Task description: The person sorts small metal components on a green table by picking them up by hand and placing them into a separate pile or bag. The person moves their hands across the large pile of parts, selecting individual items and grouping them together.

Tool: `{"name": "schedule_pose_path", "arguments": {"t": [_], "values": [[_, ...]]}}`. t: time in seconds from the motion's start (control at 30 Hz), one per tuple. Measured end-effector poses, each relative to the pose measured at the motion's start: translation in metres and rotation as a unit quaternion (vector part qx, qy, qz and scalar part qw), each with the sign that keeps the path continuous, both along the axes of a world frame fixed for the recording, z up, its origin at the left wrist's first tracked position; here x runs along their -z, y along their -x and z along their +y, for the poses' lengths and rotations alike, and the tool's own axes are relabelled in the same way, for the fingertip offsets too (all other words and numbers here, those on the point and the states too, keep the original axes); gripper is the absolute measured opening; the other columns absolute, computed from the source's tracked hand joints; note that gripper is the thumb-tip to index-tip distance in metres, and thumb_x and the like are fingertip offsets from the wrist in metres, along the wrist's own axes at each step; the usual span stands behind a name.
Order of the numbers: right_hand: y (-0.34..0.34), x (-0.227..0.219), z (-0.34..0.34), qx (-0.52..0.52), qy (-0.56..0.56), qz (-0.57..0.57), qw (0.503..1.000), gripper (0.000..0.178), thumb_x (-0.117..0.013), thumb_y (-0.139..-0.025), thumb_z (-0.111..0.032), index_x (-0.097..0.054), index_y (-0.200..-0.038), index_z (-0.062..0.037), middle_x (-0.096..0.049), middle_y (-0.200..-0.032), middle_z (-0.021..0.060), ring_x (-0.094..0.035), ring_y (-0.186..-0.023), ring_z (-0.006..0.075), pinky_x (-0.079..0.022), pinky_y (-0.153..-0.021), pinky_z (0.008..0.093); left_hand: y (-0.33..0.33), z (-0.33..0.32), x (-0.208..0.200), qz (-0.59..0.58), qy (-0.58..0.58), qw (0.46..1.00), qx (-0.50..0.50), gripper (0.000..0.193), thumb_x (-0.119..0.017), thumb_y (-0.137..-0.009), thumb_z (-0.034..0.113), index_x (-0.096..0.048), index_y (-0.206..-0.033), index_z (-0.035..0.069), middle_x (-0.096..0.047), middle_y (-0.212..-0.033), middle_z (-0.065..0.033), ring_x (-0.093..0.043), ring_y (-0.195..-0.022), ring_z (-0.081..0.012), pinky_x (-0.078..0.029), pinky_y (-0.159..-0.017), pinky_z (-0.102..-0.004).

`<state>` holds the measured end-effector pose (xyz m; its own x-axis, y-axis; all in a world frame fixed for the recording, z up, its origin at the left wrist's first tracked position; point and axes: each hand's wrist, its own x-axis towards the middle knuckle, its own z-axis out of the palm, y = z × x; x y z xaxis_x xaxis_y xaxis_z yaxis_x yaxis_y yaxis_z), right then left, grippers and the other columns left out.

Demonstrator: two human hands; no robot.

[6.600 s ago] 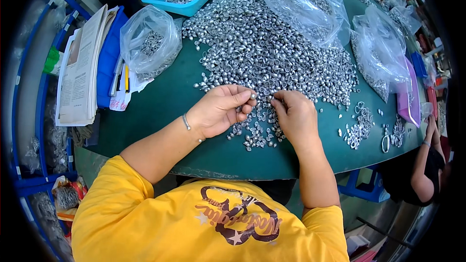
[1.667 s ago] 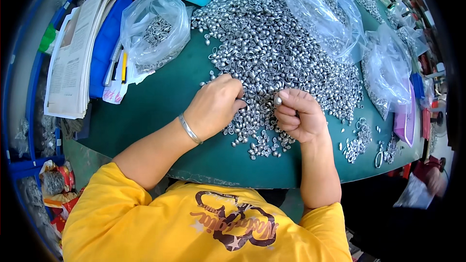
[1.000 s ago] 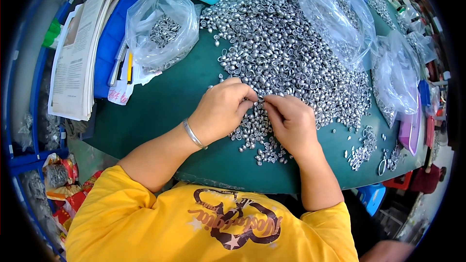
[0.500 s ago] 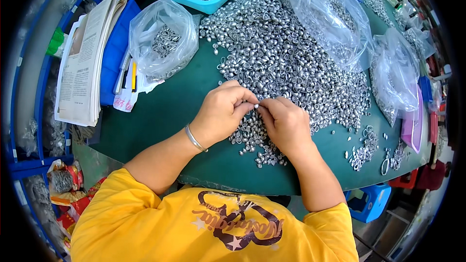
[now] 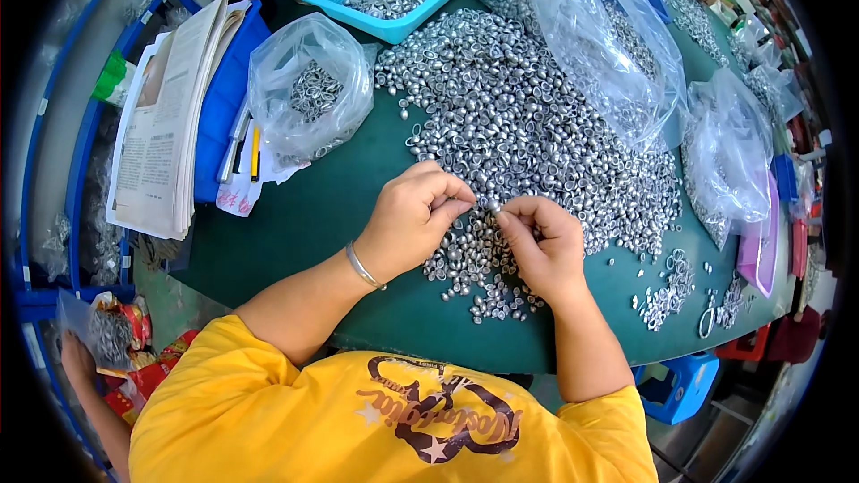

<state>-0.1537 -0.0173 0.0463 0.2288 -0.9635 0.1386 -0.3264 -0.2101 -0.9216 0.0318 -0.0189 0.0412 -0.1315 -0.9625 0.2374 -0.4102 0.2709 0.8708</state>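
Observation:
Low over the near side of a large heap of small silver cup-shaped metal pieces (image 5: 537, 116), both my hands work close together. My left hand (image 5: 413, 215), with a silver bangle (image 5: 362, 266) at its wrist, has thumb and forefinger pinched; whatever is between those fingertips is too small to make out. A small shiny silver metal piece (image 5: 493, 206) shows at the thumb and forefinger of my right hand (image 5: 548, 246), which are closed on it. The two sets of fingertips are slightly apart. Loose pieces (image 5: 497, 300) lie below my hands on the green table (image 5: 295, 241).
Clear plastic bags of metal pieces (image 5: 313, 121) (image 5: 729, 143) flank the heap; another bag (image 5: 604, 45) lies over it. A light-blue basket (image 5: 394, 29) stands behind. Newspapers (image 5: 165, 125) lean on a blue bin at left. Another person's hand (image 5: 76, 356) is at lower left.
My fingertips have moved apart, my right hand shifting a little right and down. Another person's hand has come into view at the lower left, by a plastic bag.

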Motion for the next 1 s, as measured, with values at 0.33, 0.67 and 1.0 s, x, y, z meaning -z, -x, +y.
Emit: {"name": "schedule_pose_path", "arguments": {"t": [0.33, 0.67, 1.0], "values": [[0.008, -0.002, -0.001, -0.009, 0.021, 0.098, 0.995, 0.007, -0.065, -0.077, -0.005, -0.061, -0.078, 0.0008, -0.057, -0.062, 0.0057, -0.050, -0.052, 0.0078, -0.040, -0.048, 0.0227, -0.009, -0.003, -0.008, -0.025, -0.003, 1.000, -0.009, 0.012, -0.066, -0.069, -0.003, -0.065, -0.079, 0.003, -0.046, -0.062, -0.0019, -0.043, -0.053, -0.0099, -0.037, -0.051, -0.0228], [0.011, -0.008, 0.000, -0.070, -0.125, -0.054, 0.988, 0.007, -0.063, -0.080, -0.005, -0.060, -0.084, 0.0004, -0.055, -0.067, -0.0029, -0.045, -0.060, 0.0030, -0.037, -0.053, 0.0182, -0.001, 0.006, -0.016, 0.024, -0.033, 0.999, -0.008, 0.010, -0.069, -0.072, 0.003, -0.065, -0.080, 0.004, -0.041, -0.055, 0.0031, -0.036, -0.049, -0.0048, -0.032, -0.046, -0.0208], [0.009, 0.001, 0.006, -0.013, -0.087, -0.016, 0.996, 0.014, -0.064, -0.081, -0.012, -0.060, -0.085, 0.0002, -0.060, -0.073, 0.0023, -0.053, -0.069, 0.0071, -0.044, -0.062, 0.0232, 0.007, 0.054, -0.096, 0.579, -0.229, 0.705, 0.340, 0.021, -0.062, -0.083, 0.020, -0.050, -0.075, 0.005, -0.043, -0.052, -0.0039, -0.034, -0.043, -0.0152, -0.026, -0.043, -0.0286]]}}
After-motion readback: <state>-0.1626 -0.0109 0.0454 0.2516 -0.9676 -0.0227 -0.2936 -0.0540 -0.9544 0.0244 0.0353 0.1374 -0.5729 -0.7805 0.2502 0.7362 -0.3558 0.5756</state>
